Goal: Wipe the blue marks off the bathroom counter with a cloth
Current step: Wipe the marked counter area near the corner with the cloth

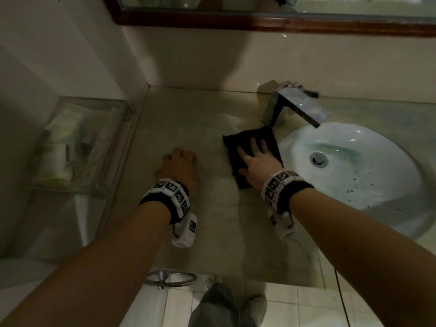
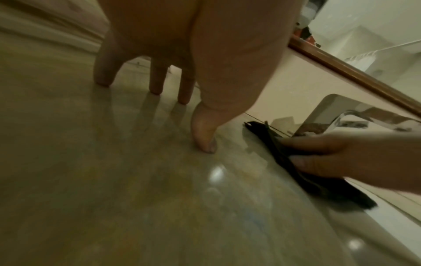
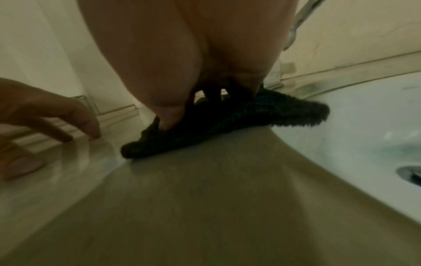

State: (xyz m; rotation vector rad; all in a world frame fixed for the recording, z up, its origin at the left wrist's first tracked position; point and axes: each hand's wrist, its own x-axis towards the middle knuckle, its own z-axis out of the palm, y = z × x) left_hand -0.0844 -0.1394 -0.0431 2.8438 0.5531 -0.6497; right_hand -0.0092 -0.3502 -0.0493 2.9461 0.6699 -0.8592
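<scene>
A dark cloth (image 1: 238, 140) lies on the beige stone counter (image 1: 188, 119), just left of the sink and below the tap. My right hand (image 1: 253, 153) lies flat on it with fingers spread, pressing it down. In the right wrist view the cloth (image 3: 250, 115) juts a little over the sink rim under my right hand (image 3: 173, 108). My left hand (image 1: 180, 158) is propped on its fingertips on bare counter left of the cloth and holds nothing. A faint bluish smear (image 2: 248, 216) shows on the counter in the left wrist view, near the cloth (image 2: 280, 153).
A white round sink (image 1: 401, 185) with blue stains and specks fills the right. A chrome tap (image 1: 297, 102) stands behind the cloth. A glass shelf (image 1: 77, 142) with toiletries hangs at the left wall. A wood-framed mirror (image 1: 259, 20) runs above, and a towel ring (image 1: 169, 278) hangs below the counter edge.
</scene>
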